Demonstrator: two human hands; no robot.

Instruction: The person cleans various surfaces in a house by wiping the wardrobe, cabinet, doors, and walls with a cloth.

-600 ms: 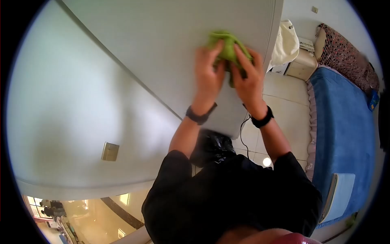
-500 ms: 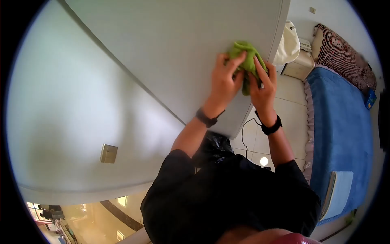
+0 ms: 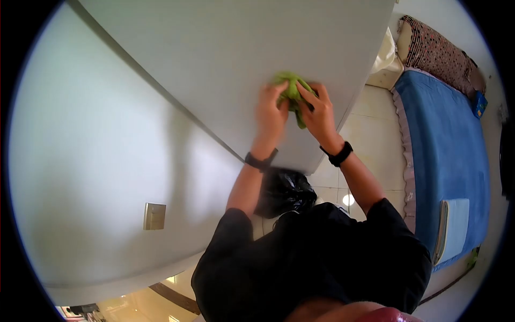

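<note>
A crumpled green cloth lies against the broad light grey panel, with both hands on it. My left hand grips its left side, somewhat blurred by motion. On the right side my right hand has its fingers bent over the cloth. Each wrist wears a black band. The fingertips are partly hidden in the folds.
A black plastic bag stands below the panel. At the left is a wall with a switch plate. On the right are a blue-covered bed, a patterned pillow and a cream cabinet.
Both hands and the green cloth moved right across the panel, then back left and lower. The view has shifted, so the bed and cabinet appear further left and higher.
</note>
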